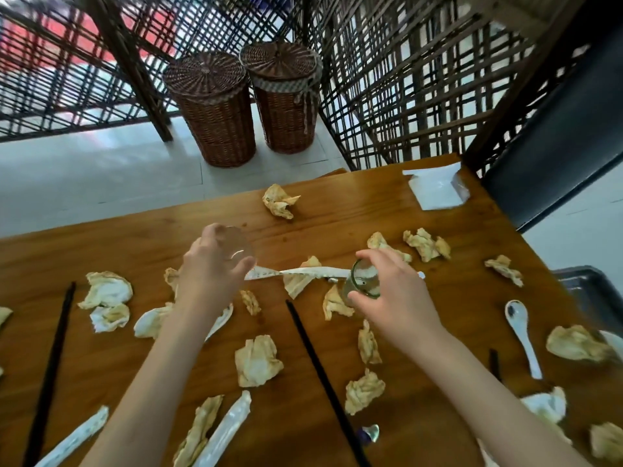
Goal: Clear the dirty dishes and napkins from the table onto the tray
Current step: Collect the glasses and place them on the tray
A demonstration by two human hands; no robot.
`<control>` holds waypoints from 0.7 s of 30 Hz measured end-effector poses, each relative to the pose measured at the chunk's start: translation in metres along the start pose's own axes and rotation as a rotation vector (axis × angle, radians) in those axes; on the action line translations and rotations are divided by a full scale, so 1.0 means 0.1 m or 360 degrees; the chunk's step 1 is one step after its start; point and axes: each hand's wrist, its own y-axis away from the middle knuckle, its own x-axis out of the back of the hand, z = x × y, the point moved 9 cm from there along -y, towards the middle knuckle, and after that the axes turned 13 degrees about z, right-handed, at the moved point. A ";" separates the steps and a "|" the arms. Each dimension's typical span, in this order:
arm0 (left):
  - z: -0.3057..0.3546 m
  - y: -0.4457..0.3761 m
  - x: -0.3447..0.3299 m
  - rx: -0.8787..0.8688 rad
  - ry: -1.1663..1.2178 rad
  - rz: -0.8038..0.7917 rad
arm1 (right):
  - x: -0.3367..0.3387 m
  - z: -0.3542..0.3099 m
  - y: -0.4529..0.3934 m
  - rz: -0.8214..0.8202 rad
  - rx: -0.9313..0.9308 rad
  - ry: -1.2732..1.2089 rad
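Near edge: forearms enter from bottom; soiled napkins (258, 365) lie crumpled across the wooden table (354, 203), w/ paper chopstick sleeves (224, 433) and black chopsticks (322, 379) between them.
Left hand (209, 271): fingers curled round a clear glass (237, 249), gripped from above, mid-table left of centre; whether it is lifted off the wood cannot be told.
Right hand (394, 291): fingers curled round a green-rimmed glass (362, 279), tilted, mouth toward camera, centre of table.
Spoon: white ceramic spoon (521, 332) lies right, near side, apart from both hands.
Tray: dark tray (586, 291), only a corner shows at right edge, beside the table.
Far side: flat white napkin pack (435, 190) at far right corner; two wicker baskets (242, 102) on floor beyond.
Handling, glasses: judged light, rigid, smooth, breakable; best held round the wall, not the rim; avoid knocking one against the other.
Handling, napkins: judged v. light, soft, prob. greasy; can be bunched several at a time.
Progress: judged early; most items not yet on tray.
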 end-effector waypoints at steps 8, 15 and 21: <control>1.01 0.83 0.31 -0.0159 0.0021 -0.0255 | 1.06 0.15 0.45 0.0086 -0.0061 -0.0027; 2.21 1.65 0.42 -0.0279 0.0220 -0.0519 | 2.11 0.55 1.00 0.0196 -0.0103 0.0024; 3.23 2.41 0.54 -0.0494 0.0270 -0.0535 | 3.08 1.10 1.56 0.0282 -0.0128 0.0076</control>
